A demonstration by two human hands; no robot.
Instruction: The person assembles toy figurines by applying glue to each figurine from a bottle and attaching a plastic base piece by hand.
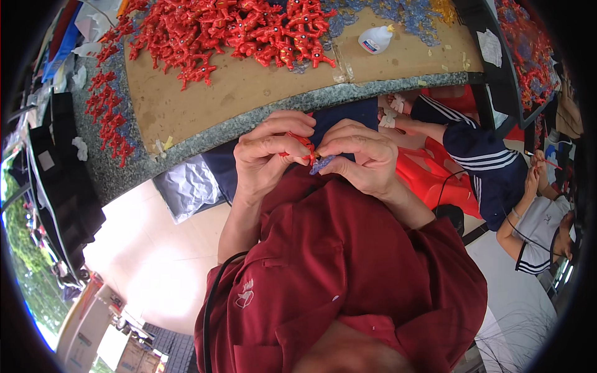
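Note:
In front of my chest, just off the table's near edge, both hands meet over small plastic parts. My left hand (264, 152) is closed, pinching a red toy figure (306, 143) between thumb and fingers. Closed as well, my right hand (367, 154) grips a translucent blue plastic piece (321, 165) by thumb and forefinger. The blue piece touches the red figure's lower end, and a bit of yellow shows between them. Fingers cover much of both parts, so I cannot tell whether they are joined.
A big heap of red figures (230, 31) covers the back of the cardboard-topped table (249, 99). Loose blue pieces (413, 22) and a white squeeze bottle (376, 40) lie to its right. More red figures (106, 118) line the left edge. Another person (497, 180) sits at right beside a red stool (429, 171).

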